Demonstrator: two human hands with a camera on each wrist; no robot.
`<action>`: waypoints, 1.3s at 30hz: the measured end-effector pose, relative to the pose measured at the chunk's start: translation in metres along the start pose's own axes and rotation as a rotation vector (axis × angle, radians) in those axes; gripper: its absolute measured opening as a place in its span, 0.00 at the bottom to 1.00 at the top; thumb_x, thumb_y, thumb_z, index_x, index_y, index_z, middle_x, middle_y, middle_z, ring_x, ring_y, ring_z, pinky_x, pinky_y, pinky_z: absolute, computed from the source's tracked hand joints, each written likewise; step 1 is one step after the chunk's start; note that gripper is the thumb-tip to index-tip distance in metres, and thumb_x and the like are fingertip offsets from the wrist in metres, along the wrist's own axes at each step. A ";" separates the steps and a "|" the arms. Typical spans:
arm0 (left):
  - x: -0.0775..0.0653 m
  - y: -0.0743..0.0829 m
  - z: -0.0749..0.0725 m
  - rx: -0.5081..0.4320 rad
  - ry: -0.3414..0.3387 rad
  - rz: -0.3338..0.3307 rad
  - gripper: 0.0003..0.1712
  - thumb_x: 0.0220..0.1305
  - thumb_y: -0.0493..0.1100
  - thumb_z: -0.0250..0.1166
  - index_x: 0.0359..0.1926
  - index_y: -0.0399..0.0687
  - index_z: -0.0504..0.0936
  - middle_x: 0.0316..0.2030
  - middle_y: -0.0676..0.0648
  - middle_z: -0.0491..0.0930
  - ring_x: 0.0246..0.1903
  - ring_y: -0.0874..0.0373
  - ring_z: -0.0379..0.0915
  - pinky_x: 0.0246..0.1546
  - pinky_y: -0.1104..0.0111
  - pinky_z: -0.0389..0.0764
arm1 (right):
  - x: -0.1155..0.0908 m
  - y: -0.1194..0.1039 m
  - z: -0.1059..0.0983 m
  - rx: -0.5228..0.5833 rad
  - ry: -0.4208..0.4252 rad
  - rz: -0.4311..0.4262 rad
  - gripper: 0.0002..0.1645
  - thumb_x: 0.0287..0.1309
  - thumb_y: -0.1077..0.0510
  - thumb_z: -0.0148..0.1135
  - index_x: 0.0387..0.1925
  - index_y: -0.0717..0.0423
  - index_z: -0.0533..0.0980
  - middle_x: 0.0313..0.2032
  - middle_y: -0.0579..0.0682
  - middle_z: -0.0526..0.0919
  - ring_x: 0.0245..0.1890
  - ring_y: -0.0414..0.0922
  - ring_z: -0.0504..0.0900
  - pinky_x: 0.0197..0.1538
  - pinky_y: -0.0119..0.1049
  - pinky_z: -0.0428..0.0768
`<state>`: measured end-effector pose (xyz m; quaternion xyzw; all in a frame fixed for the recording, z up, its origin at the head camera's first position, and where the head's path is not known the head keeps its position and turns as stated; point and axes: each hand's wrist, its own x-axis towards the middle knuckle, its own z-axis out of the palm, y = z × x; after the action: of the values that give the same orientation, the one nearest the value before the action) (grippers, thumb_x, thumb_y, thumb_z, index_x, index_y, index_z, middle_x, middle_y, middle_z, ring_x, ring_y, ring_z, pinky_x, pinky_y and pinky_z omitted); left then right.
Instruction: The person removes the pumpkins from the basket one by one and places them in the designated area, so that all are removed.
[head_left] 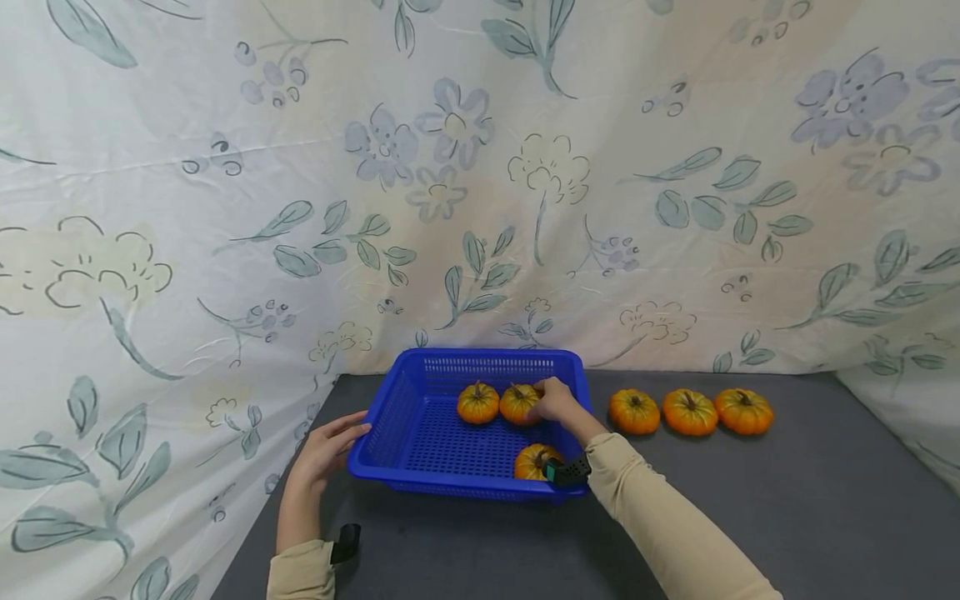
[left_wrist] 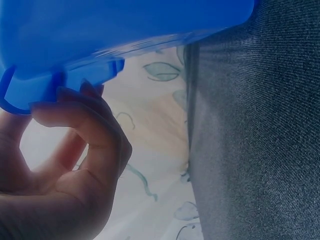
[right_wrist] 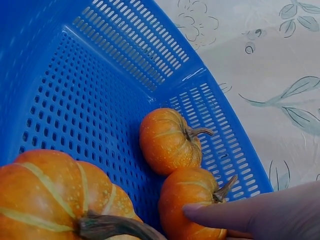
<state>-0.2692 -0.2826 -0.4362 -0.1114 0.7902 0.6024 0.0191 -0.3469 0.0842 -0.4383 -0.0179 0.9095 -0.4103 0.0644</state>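
The hands are apart; the left hand (head_left: 330, 446) grips the left rim of the blue basket (head_left: 427, 442); the right hand (head_left: 558, 402) reaches inside, its thumb and fingers around a pumpkin (head_left: 516, 406) toward the back right. A second pumpkin (head_left: 477, 405) sits just left of that one; a third pumpkin (head_left: 529, 463) lies near the front right corner, partly behind the wristband (head_left: 567, 472); three more pumpkins (head_left: 690, 414) line the dark table (head_left: 832, 475) right of the basket.
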 end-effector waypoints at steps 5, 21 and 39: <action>-0.001 0.000 -0.001 -0.009 -0.004 0.009 0.36 0.62 0.52 0.67 0.66 0.41 0.71 0.60 0.41 0.76 0.45 0.61 0.79 0.45 0.65 0.82 | 0.001 -0.001 -0.002 0.023 0.000 -0.013 0.39 0.46 0.66 0.73 0.61 0.72 0.70 0.60 0.68 0.74 0.61 0.62 0.74 0.63 0.52 0.73; -0.003 0.002 -0.001 0.003 0.003 0.002 0.35 0.63 0.52 0.67 0.66 0.41 0.71 0.61 0.41 0.76 0.46 0.60 0.79 0.45 0.65 0.81 | -0.013 -0.013 -0.020 0.091 -0.007 -0.151 0.41 0.50 0.68 0.71 0.65 0.72 0.65 0.63 0.69 0.72 0.62 0.62 0.73 0.64 0.53 0.72; -0.002 0.002 0.000 -0.005 0.005 -0.006 0.35 0.62 0.52 0.68 0.66 0.41 0.71 0.61 0.41 0.76 0.44 0.61 0.79 0.44 0.65 0.82 | -0.026 -0.016 -0.042 0.183 -0.075 -0.227 0.42 0.55 0.68 0.68 0.68 0.73 0.61 0.66 0.70 0.67 0.67 0.62 0.68 0.65 0.52 0.71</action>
<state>-0.2678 -0.2820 -0.4344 -0.1155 0.7882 0.6042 0.0187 -0.3273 0.1073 -0.3966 -0.1300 0.8573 -0.4954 0.0529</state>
